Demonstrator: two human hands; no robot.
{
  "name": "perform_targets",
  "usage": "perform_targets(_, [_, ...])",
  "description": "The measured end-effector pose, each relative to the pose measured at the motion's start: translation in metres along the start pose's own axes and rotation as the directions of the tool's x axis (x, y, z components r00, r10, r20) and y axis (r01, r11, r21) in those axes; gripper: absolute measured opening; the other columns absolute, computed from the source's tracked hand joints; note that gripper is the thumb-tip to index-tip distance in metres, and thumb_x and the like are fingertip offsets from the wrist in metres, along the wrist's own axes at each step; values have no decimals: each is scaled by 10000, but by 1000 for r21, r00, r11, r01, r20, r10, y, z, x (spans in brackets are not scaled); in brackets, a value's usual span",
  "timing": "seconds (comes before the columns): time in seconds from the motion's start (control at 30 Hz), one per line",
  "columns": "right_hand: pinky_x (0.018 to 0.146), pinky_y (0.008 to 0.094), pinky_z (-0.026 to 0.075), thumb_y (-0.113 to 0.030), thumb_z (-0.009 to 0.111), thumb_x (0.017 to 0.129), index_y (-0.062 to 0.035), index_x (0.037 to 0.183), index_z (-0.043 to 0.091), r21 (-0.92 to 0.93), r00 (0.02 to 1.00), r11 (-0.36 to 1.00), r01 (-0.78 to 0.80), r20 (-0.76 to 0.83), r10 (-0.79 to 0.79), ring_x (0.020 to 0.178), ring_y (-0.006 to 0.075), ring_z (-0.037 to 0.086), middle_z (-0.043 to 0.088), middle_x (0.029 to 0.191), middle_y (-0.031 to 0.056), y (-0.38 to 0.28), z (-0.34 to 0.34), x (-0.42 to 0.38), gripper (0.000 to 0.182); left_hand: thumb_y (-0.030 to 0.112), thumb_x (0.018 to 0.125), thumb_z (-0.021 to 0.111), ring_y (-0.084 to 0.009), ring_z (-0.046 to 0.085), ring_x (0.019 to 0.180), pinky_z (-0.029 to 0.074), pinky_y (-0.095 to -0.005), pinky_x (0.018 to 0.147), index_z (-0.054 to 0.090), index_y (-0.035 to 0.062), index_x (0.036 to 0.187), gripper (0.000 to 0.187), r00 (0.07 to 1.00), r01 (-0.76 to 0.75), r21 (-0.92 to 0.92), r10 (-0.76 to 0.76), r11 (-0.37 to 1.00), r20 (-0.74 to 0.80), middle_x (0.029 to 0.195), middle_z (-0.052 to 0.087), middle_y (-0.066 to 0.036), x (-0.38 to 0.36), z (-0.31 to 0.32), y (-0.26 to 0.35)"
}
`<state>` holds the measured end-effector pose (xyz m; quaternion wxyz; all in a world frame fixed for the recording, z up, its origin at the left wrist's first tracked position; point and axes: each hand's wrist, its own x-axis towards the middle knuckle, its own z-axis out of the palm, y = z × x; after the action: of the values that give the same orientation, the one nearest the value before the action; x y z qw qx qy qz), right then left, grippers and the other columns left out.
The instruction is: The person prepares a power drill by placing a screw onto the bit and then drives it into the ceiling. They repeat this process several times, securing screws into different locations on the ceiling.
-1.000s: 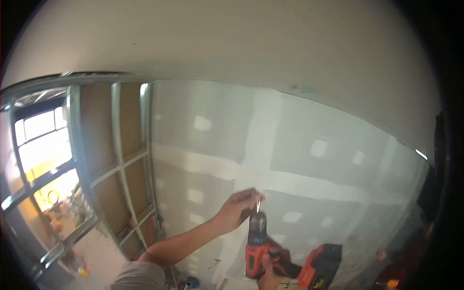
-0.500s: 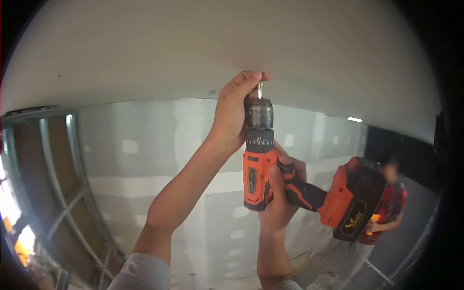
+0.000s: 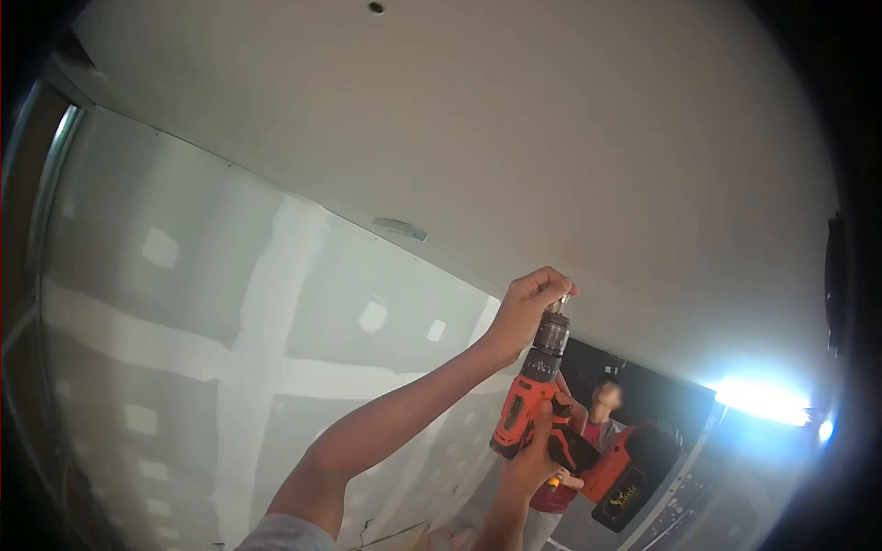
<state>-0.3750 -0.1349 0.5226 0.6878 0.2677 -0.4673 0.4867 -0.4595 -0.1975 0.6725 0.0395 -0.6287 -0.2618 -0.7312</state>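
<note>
An orange and black cordless drill (image 3: 524,411) points up toward the ceiling, its body tilted to the right at the top. My right hand (image 3: 531,464) is wrapped round its handle from below, and the battery (image 3: 621,499) juts out to the lower right. At the drill's front, my left hand (image 3: 528,317) is closed, thumb and fingers pinched at the shiny metal bit (image 3: 564,299) above the black chuck (image 3: 552,332). The fingertips are close under the pale ceiling (image 3: 588,156); whatever small piece sits between them is hidden.
Drywall (image 3: 340,321) with filled joints and white patches stands to the left. A metal strip (image 3: 401,228) sits along the ceiling edge. Behind the drill is another person (image 3: 551,500) holding something orange. A bright lamp (image 3: 763,400) glows at the right; a dark hole (image 3: 376,7) shows in the ceiling.
The view has tilted and swung, so the drill and both hands now appear lower and farther right. The bright lamp has come into view. Both hands keep their holds.
</note>
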Motion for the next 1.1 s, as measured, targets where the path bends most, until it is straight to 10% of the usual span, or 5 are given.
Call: perform_targets(1.1, [985,389,504,-28,663,929,-45,1103,551,-237,993,964,117,26,-115,1196,284,603,559,1349,272,-11,9,7,207,225,970,618,-11,365,618,353,-193,561,689,70,937,174,996,74,-214,-84,974,-38,686,427,86,-1,8,-4])
